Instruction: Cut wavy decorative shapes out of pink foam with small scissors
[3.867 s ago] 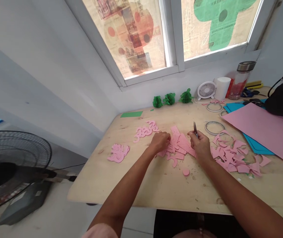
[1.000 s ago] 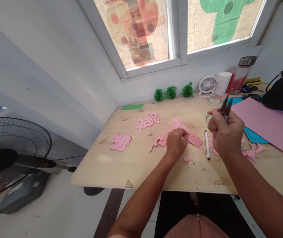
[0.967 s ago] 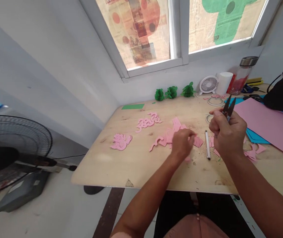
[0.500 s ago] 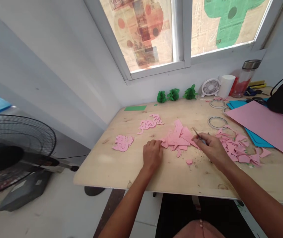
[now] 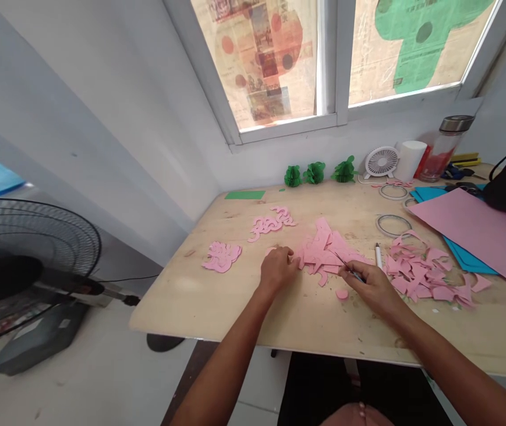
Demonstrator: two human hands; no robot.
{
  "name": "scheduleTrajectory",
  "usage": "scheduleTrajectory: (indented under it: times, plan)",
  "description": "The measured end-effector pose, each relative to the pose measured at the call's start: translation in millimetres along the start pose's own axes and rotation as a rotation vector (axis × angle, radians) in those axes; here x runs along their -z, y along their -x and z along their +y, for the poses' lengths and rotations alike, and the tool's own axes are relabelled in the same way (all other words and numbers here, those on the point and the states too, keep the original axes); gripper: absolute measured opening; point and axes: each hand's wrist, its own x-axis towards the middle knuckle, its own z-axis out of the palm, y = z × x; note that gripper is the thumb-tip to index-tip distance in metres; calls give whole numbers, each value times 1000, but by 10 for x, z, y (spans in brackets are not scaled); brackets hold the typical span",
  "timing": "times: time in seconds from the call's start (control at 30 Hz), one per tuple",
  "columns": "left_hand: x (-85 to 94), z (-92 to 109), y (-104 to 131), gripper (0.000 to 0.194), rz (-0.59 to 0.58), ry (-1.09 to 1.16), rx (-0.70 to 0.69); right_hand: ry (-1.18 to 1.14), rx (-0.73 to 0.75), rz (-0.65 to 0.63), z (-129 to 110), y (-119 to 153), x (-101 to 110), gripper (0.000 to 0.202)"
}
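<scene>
My left hand (image 5: 278, 269) rests at the left edge of a pile of pink paper pieces (image 5: 324, 245), its fingers bent together around a bit of pink paper. My right hand (image 5: 370, 284) is closed on a thin pointed tool (image 5: 354, 273) whose tip lies over the pile; its handle is mostly hidden in the fingers. A small pink piece (image 5: 341, 293) lies below the pile. Pink scraps (image 5: 430, 269) are heaped to the right, beside a white pen (image 5: 378, 255). Curly pink cut-outs (image 5: 221, 257) lie at the left, with more (image 5: 271, 223) behind.
Tape rolls (image 5: 393, 225), pink sheet (image 5: 479, 231) and blue sheets (image 5: 466, 255) lie right. Green paper shapes (image 5: 315, 172), a small fan (image 5: 381, 162) and a bottle (image 5: 446, 148) stand along the back. A large fan (image 5: 26, 272) stands left of the table (image 5: 191, 307).
My left hand has shifted slightly right and its fingers have curled in. My right hand has moved down and left with the tool, and the white pen now shows. The view has shifted slightly.
</scene>
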Motion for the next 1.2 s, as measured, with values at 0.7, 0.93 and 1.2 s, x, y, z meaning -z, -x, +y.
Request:
scheduleTrajectory:
  times: [0.7,0.93,1.2]
  plan:
    - [184,268,259,26,-73,1016,-11,-365,-85,175,-245,-281,-48,29]
    - [223,382,230,23,-198,969,-93,-556,-175,183,-297,-447,-58,33]
    - [117,539,148,58,-156,1456,171,-775,-77,335,-289,-565,-70,32]
